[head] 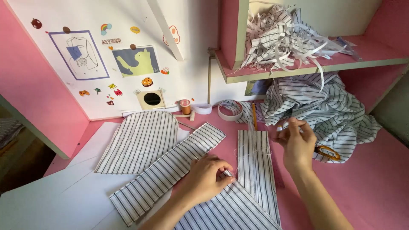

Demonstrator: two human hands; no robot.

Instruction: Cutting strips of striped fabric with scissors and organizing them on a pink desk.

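We're looking down on a pink counter point(375, 187), and both hands are busy with striped cloth. The left hand point(205, 176) lies near the middle, fingers curled together and pinching the near end of a striped fabric strip point(254, 164) that runs straight away from us. The right hand point(297, 142) is lifted a little farther off and to the right, thumb and fingertips closed together; what they grip is too fine for us to be sure of, though a thin pale thread point(251, 150) loops across the strip just left of that hand.

A second long striped strip point(168, 170) lies on a slant to the left of the left hand, running from the near left up toward the far middle. Beside it on the far left sits a rounded striped panel point(138, 142), flat on the counter, and under both are white paper sheets point(64, 196).

To the right of the right hand we see a heap of striped cloth point(324, 110) piled against the shelving, and orange-handled scissors point(328, 152) tucked at its near edge. On the shelf point(315, 68) above lies a tangle of cut striped scraps point(285, 36). Farther back sit a roll of tape point(230, 110), an upright pencil point(254, 116) and a spool of brown thread point(185, 106). On the white wall point(191, 38) behind, we have drawings and small stickers.
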